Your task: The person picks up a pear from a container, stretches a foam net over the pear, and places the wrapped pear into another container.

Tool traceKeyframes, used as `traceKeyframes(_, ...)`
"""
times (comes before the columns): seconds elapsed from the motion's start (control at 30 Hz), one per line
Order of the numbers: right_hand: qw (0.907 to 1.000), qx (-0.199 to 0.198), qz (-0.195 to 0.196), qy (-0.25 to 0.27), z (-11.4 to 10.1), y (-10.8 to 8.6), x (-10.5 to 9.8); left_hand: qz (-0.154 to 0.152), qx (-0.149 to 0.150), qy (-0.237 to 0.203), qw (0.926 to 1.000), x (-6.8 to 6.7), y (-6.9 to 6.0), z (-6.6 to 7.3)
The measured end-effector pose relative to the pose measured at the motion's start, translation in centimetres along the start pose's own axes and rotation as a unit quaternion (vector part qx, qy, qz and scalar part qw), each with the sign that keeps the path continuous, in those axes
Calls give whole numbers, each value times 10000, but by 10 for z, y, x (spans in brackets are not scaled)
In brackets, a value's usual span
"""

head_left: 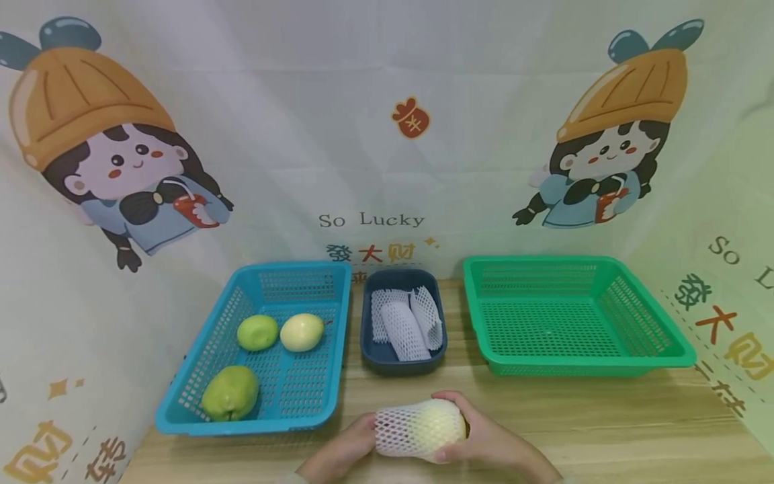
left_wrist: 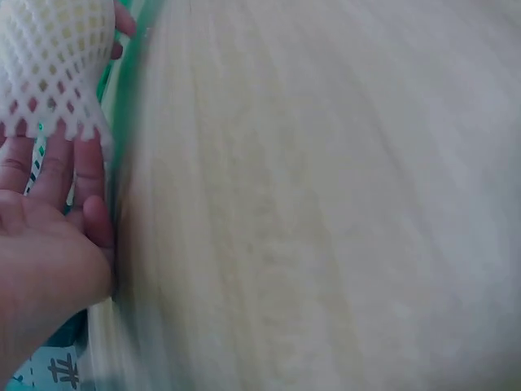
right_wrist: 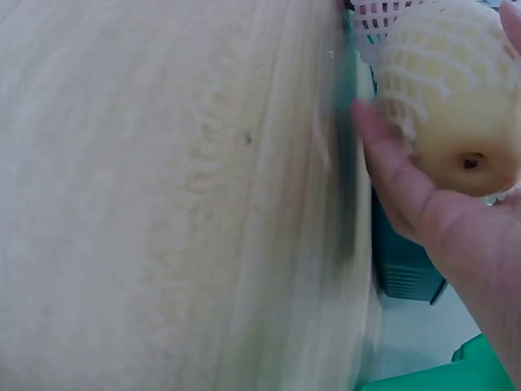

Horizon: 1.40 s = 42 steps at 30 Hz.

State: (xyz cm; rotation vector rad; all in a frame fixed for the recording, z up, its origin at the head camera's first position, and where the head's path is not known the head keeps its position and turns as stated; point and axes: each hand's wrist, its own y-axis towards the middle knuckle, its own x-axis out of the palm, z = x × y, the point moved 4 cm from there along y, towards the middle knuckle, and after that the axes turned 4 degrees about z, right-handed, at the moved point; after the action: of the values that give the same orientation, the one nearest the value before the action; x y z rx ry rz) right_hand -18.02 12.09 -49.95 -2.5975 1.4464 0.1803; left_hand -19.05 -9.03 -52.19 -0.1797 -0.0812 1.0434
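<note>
A pale yellow pear [head_left: 444,422] sits partly inside a white foam net sleeve [head_left: 393,430], held over the near part of the table. My right hand [head_left: 484,433] grips the pear's bare end, thumb and fingers on opposite sides. In the right wrist view the dark-centred end of the pear [right_wrist: 468,159] sticks out of the netting. At the sleeve's loose end is my left hand [head_left: 358,437], holding its edge. The left wrist view shows the left fingers [left_wrist: 55,167] reaching under the rim of the netting [left_wrist: 57,98]; their tips are partly covered.
A blue basket [head_left: 338,363] on the left holds a green pear [head_left: 231,393], a smaller green fruit [head_left: 257,333] and a pale yellow fruit [head_left: 302,333]. Centrally, a dark blue bin [head_left: 366,336] contains foam net sleeves [head_left: 404,329]. A green basket [head_left: 544,329] stands right. Behind hangs a printed cloth [head_left: 290,134].
</note>
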Motion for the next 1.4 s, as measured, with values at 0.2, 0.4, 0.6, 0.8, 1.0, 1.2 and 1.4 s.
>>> traceKeyframes(0.2, 9991, -72, -27, 421, 4, 1, -1, -192, -8, -268, 9995, -2, -2, -2)
traceKeyframes(0.4, 9976, -202, -81, 656, 5, 0, -3, -323, 59, -391, 9987, -2, -2, -4)
traceKeyframes(0.6, 9961, -294, -102, 830, 6, -3, -8, -367, 101, -340, 9987, -2, -1, -5)
traceKeyframes(0.8, 9954, -334, -182, 878, 8, -6, -11, -391, 9, -413, 9984, -1, -2, -4)
traceKeyframes(1.0, 9945, -386, -238, 949, 11, -8, -10, -291, -187, -416, 9985, -2, -3, -5)
traceKeyframes(1.2, 9927, -472, -295, 1066, 12, -9, -10, -266, -201, -324, 9989, -2, -2, -5)
traceKeyframes(1.4, 9906, -452, -456, 1212, 16, -9, -11, -320, -191, -213, 9991, -3, -2, -7)
